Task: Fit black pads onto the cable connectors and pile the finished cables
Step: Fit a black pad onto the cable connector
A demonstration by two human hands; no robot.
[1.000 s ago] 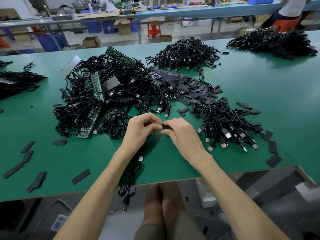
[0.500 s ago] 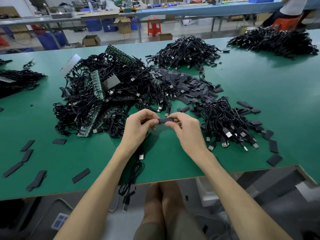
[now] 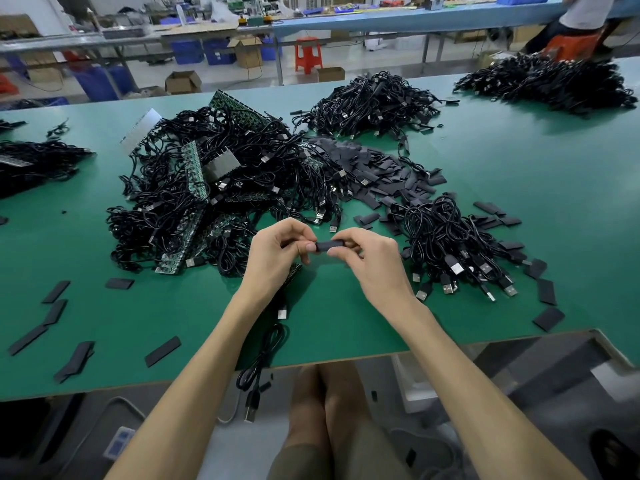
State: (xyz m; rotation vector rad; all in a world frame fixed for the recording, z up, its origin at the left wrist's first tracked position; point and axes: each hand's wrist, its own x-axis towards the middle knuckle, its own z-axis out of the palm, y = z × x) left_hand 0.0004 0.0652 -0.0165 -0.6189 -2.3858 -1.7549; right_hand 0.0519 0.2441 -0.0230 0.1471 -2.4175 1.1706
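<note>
- The hands have risen a little off the surface (image 3: 519,174) and drawn apart. A second ago they were pressed close together with almost nothing showing between them.
- The black pad (image 3: 329,245) now shows along its whole length, held level in the air between the two hands above the near part of the surface.
- The left hand (image 3: 277,252) has its fingers curled and pinches the pad's left end between thumb and forefinger. The right hand (image 3: 372,263) is curled the same way on the right end.
- The cable (image 3: 263,355) trails from under the left hand, across the surface and over its near edge. I cannot tell whether its connector sits inside the pad.
- My reading is that this pad is mid-fitting, being pulled or smoothed along its length, and the cable is not ready to pile.
- No container stands on the surface. Spare pads lie in a loose heap (image 3: 374,168), and cables in bare piles: a tangle (image 3: 166,202) to the left and a smaller pile (image 3: 450,244) just right of the hands.
- On the floor beyond, blue bins (image 3: 187,51) and an open cardboard box (image 3: 183,81) are in view, but their contents do not show.
</note>
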